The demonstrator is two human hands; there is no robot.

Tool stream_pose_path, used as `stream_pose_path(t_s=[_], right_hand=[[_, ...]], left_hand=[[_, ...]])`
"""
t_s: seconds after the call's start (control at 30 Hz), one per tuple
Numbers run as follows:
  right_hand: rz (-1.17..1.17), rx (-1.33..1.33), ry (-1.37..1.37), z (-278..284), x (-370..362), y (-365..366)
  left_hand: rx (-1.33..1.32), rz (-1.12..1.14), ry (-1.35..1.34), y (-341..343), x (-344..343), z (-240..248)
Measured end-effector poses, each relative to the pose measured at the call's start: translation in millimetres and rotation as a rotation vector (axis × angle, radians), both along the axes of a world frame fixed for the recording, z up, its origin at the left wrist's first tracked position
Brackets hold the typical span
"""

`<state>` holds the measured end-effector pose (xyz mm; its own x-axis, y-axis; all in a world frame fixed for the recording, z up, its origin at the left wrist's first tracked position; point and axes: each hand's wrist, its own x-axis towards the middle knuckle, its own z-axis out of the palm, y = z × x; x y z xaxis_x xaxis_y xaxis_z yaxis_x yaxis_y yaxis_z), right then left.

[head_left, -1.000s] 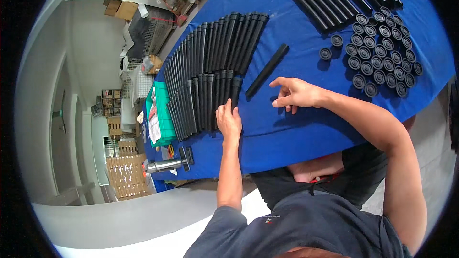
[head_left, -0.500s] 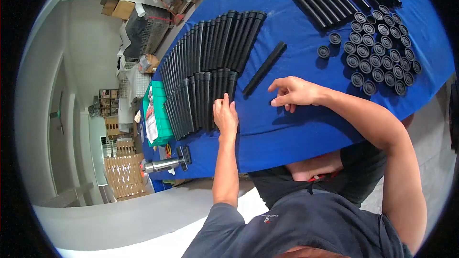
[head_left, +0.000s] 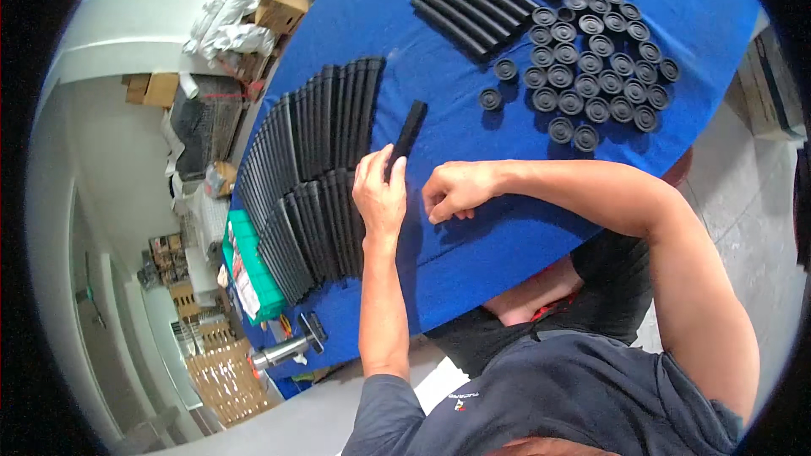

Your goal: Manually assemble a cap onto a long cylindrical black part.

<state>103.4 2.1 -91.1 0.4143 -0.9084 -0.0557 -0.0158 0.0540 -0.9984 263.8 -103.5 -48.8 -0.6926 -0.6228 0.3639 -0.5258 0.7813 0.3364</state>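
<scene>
From my remote view, this looks like a workshop: a blue-covered desk (head_left: 473, 266) bearing black tubes (head_left: 312, 122) and round caps (head_left: 586, 84), cardboard boxes (head_left: 281, 8) beyond.

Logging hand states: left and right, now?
Left hand: at near end of lone black tube; can't tell whether gripping.
Right hand: curled, nothing visible in it; full closure can't be told.

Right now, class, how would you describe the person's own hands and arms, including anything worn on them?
The left hand and right hand show no gloves, and no watch is visible at either wrist. Short, dark sleeves belong to a T-shirt with a small chest logo.
</scene>
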Motion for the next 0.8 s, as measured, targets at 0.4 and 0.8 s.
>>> stream_pose_path(t_s=[0.4,0.8], right_hand=[[-0.009,-0.028,-0.067,-13,5,1],[-0.107,0.014,-0.189,-7,0,-2]], left_hand=[[0.049,-0.315,-0.365,30,-135,6],[0.188,-0.077,0.178,10,-68,30]])
